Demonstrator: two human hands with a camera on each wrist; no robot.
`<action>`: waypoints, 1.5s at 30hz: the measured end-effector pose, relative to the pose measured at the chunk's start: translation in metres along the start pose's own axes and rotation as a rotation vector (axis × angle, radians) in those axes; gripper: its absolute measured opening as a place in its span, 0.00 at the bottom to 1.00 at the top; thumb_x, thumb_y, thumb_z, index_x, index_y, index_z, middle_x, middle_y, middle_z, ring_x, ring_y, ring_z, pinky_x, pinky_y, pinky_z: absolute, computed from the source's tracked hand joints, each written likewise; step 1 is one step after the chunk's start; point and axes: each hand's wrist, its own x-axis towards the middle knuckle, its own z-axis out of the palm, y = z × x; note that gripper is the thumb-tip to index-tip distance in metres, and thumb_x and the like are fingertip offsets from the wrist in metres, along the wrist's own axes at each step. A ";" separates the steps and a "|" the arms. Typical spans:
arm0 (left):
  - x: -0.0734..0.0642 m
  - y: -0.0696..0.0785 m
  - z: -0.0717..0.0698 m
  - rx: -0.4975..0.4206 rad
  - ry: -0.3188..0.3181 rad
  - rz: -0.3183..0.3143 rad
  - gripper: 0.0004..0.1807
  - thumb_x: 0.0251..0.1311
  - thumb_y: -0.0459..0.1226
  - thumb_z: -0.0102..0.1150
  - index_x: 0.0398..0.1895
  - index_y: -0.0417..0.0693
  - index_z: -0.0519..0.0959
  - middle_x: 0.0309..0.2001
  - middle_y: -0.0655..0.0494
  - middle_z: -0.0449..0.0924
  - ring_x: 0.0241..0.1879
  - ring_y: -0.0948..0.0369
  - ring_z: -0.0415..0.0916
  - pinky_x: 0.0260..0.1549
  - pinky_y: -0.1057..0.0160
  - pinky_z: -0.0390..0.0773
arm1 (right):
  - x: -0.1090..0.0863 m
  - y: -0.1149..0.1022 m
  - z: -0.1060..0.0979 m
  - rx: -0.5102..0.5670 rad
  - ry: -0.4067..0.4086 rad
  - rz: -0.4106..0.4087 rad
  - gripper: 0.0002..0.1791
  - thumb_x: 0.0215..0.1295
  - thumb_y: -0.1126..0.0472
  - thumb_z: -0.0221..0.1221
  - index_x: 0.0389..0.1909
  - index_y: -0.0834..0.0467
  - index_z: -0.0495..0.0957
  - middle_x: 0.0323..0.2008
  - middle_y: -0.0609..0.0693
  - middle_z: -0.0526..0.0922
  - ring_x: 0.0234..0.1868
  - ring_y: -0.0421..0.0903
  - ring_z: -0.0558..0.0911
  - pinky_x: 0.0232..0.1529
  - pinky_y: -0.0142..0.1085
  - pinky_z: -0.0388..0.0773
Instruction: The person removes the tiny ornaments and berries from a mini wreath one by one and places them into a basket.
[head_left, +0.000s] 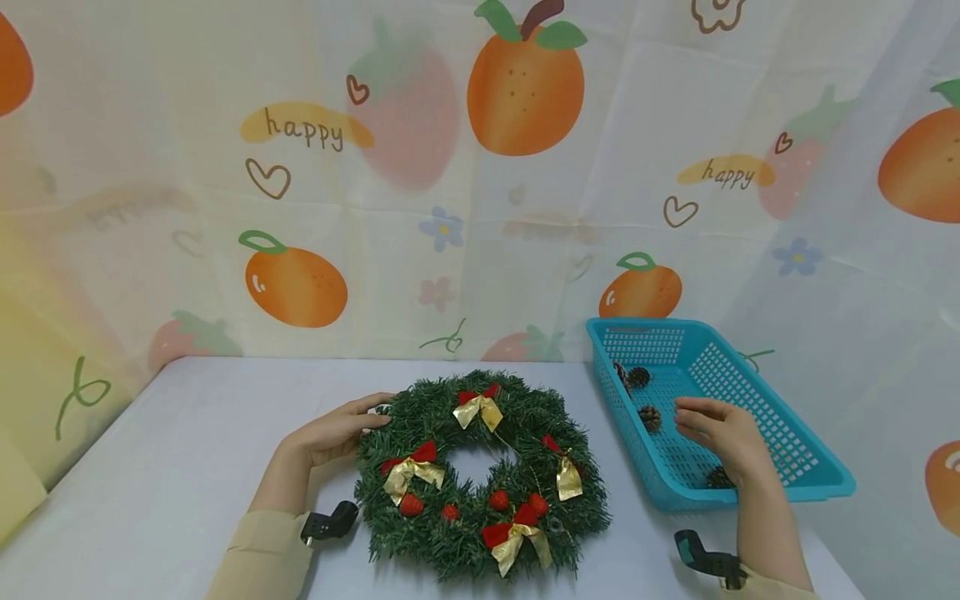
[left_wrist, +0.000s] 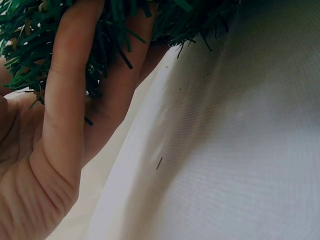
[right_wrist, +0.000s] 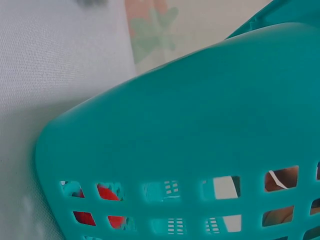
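A green wreath (head_left: 480, 467) lies on the table, trimmed with gold bows with red tops and several small red berry-like ornaments. My left hand (head_left: 341, 429) grips its left edge; in the left wrist view the fingers (left_wrist: 67, 95) reach round the green tinsel. Over the blue basket (head_left: 813, 479) at the right is my right hand (head_left: 723, 437), fingers loosely bent, with nothing visible in them. Inside the basket lie several pine cones (head_left: 649, 418). The right wrist view is mostly the basket's side (right_wrist: 190, 110), with a red thing (right_wrist: 108, 192) and part of the hand showing through its holes.
The white-covered table (head_left: 247, 400) extends left of the wreath. Behind it hangs a cloth (head_left: 450, 275) printed with fruit. A small black device (head_left: 330, 523) is strapped to the left wrist, and another (head_left: 708, 560) to the right wrist.
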 end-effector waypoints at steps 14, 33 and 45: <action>-0.001 0.002 0.001 0.006 -0.016 0.005 0.38 0.75 0.44 0.46 0.80 0.49 0.43 0.79 0.35 0.21 0.76 0.34 0.20 0.72 0.32 0.41 | 0.000 -0.001 -0.001 -0.013 0.019 -0.014 0.31 0.72 0.53 0.57 0.68 0.68 0.66 0.43 0.30 0.78 0.42 0.22 0.81 0.50 0.25 0.81; -0.001 0.002 -0.001 0.037 0.019 -0.001 0.37 0.74 0.45 0.48 0.80 0.51 0.46 0.79 0.35 0.28 0.78 0.41 0.32 0.62 0.56 0.67 | -0.014 -0.025 0.003 0.022 0.057 -0.134 0.23 0.70 0.51 0.59 0.60 0.59 0.76 0.40 0.24 0.80 0.42 0.23 0.82 0.47 0.21 0.80; -0.002 0.003 0.001 0.020 0.007 0.002 0.37 0.74 0.45 0.47 0.80 0.50 0.45 0.79 0.35 0.25 0.78 0.36 0.22 0.74 0.35 0.47 | -0.028 -0.041 0.011 0.011 0.036 -0.212 0.20 0.70 0.51 0.59 0.59 0.53 0.78 0.44 0.26 0.81 0.45 0.24 0.82 0.47 0.20 0.79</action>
